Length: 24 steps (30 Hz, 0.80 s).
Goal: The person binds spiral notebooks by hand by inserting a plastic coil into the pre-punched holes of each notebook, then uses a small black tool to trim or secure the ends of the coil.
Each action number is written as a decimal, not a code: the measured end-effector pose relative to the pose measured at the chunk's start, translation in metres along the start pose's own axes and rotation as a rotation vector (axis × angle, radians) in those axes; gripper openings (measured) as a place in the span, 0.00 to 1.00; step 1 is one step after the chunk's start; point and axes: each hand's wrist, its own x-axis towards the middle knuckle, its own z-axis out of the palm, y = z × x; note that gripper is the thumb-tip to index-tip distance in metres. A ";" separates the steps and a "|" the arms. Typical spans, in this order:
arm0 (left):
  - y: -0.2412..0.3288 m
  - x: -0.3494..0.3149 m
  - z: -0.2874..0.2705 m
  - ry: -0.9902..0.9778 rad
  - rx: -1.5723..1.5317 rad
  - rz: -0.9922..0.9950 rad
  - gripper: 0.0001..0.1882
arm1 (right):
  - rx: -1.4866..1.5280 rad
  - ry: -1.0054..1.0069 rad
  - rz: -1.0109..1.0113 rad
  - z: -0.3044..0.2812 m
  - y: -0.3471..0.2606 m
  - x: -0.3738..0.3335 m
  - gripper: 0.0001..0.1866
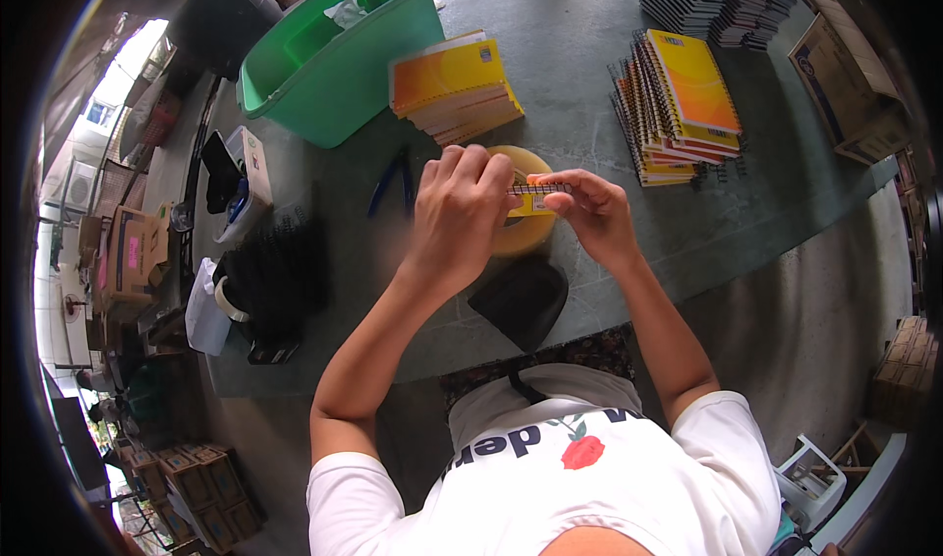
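Note:
Between my two hands is a small spiral notebook [533,203], turned so its dark wire coil faces up, with a bit of yellow cover showing below. My left hand [454,207] is closed at the coil's left end, its fingers curled over and hiding that part. At the other end my right hand [597,217] pinches the coil between thumb and fingers. Directly beneath lies a large roll of yellowish tape [521,240], partly covered by the hands. Nearer to me on the table rests a dark, flat, rounded object [526,303] whose kind I cannot make out.
A pile of yellow-orange booklets [452,80] stands beside a green tub [344,75]. At right are stacked spiral notebooks [688,84], dark stacks [722,6] and a cardboard box [845,84]. Blue-handled pliers [393,183] and black wire coils [280,271] lie left.

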 end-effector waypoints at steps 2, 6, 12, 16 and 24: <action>0.003 0.005 0.002 0.002 -0.018 -0.021 0.10 | -0.051 0.051 -0.059 0.003 -0.001 -0.001 0.11; -0.002 0.007 0.010 -0.014 -0.142 0.093 0.11 | -0.037 0.141 -0.021 0.006 -0.001 -0.003 0.09; 0.005 0.021 0.028 0.002 -0.365 0.217 0.09 | -0.254 0.157 -0.037 -0.005 0.019 -0.006 0.09; 0.006 0.023 0.038 -0.015 -0.373 0.239 0.06 | -0.468 0.117 0.052 -0.007 0.004 -0.009 0.10; 0.014 0.025 0.037 0.003 -0.384 0.170 0.10 | -0.537 0.146 -0.139 -0.001 -0.003 -0.007 0.09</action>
